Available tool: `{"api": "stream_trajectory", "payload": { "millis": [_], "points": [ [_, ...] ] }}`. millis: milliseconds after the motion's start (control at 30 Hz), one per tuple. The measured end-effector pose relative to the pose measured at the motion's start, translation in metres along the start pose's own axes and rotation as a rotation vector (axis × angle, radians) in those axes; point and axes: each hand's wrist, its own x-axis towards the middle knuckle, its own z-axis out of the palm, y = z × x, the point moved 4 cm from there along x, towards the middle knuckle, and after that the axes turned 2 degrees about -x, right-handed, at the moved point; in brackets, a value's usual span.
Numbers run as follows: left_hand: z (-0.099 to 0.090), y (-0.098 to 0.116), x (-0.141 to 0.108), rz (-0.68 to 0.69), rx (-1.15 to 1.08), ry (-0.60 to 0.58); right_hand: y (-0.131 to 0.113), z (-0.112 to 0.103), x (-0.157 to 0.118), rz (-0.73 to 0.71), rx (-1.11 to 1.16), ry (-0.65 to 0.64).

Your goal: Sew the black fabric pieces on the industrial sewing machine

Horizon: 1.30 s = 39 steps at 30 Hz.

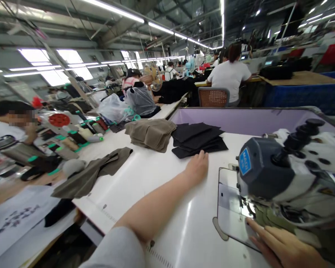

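Observation:
My left hand [198, 168] reaches across the white table to the near edge of a stack of black fabric pieces [199, 137]. Its fingers are bent together at the edge of a black piece; the fingertips are partly hidden. My right hand [286, 243] lies low at the right, fingers stretched out beside the metal plate [230, 208] of a sewing machine [265, 167]. Nothing shows in its grasp. Olive fabric [276, 217] sits under the machine head, close to the right hand. Left of the black stack rests a pile of brown-grey fabric pieces [152, 134].
More brown-grey fabric [97, 173] hangs over the table's left edge. Thread spools [78, 137] and plastic bags [139, 99] stand at the left and back. Behind the table is a purple-walled bin [212, 118]. A co-worker [230, 76] sits farther back, another person [12, 123] at left.

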Motion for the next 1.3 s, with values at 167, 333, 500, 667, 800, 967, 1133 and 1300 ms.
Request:
{"api": "stream_trajectory", "payload": {
  "millis": [167,333,500,667,800,967,1133,1300],
  "points": [
    [-0.004,0.036,-0.063,0.278,-0.099,-0.005,0.004,-0.046,0.006,-0.004,-0.03,-0.028],
    [-0.01,0.063,-0.159,0.546,-0.388,0.249,0.051,-0.097,-0.014,0.337,-0.29,-0.118],
    [-0.003,0.061,-0.173,0.491,-0.475,0.363,0.065,-0.086,-0.026,0.366,-0.246,-0.329],
    [-0.001,0.062,-0.17,0.496,-0.465,0.351,0.061,-0.07,-0.026,0.388,-0.286,-0.387],
    [-0.001,0.063,-0.171,0.489,-0.463,0.339,0.058,-0.072,-0.023,0.393,-0.306,-0.342],
    [-0.001,0.064,-0.171,0.492,-0.466,0.357,0.056,-0.07,-0.017,0.344,-0.329,-0.327],
    [0.0,0.063,-0.171,0.493,-0.484,0.348,0.056,-0.07,-0.016,0.318,-0.316,-0.302],
    [0.0,0.063,-0.17,0.476,-0.495,0.317,0.054,-0.073,-0.017,0.333,-0.273,-0.286]
  ]
}}
